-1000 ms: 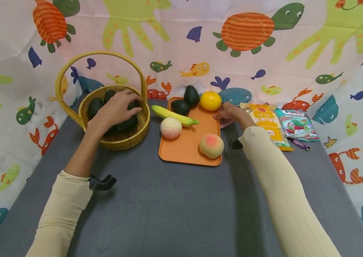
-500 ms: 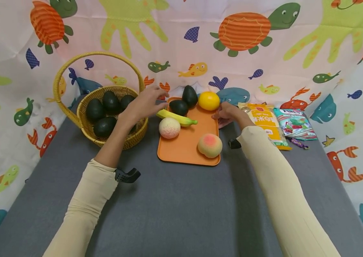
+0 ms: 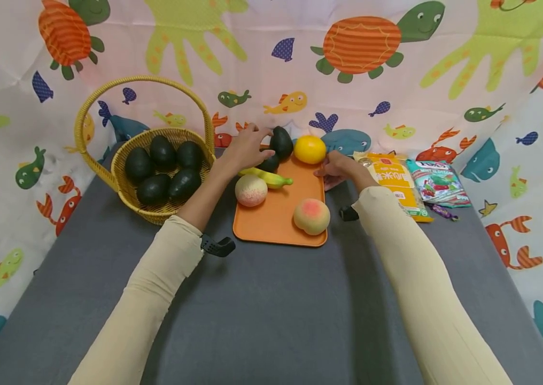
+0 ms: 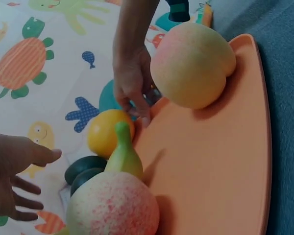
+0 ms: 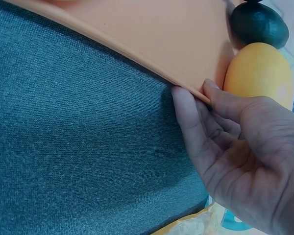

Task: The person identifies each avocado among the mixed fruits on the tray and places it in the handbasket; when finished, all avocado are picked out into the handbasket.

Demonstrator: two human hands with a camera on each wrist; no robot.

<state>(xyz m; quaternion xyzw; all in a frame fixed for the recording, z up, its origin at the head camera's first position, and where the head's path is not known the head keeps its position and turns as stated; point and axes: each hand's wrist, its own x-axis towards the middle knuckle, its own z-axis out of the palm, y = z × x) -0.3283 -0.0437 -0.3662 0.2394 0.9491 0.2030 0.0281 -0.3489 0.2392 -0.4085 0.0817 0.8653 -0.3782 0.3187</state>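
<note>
My left hand (image 3: 247, 147) hovers at the far left of the orange tray (image 3: 276, 224), fingers spread beside two dark avocados (image 3: 281, 143); it partly hides the nearer one. In the left wrist view, the left hand (image 4: 14, 176) shows nothing in its grasp. At the tray's right side, my right hand (image 3: 336, 168) pinches the rim between thumb and fingers (image 5: 186, 105). Also on the tray are a yellow round fruit (image 3: 310, 149), a banana (image 3: 276, 181), a speckled peach (image 3: 251, 191) and a second peach (image 3: 311, 217).
A yellow wicker basket (image 3: 153, 216) with a tall handle stands left of the tray, holding several avocados (image 3: 153, 189). Right of my right hand lie an orange-yellow food packet (image 3: 394, 179), a teal candy bag (image 3: 439, 182) and a purple wrapped candy (image 3: 443, 212). A patterned cloth hangs behind.
My left hand has left the basket and moved right to the avocados on the tray, uncovering those in the basket. My right hand has stayed on the tray's rim.
</note>
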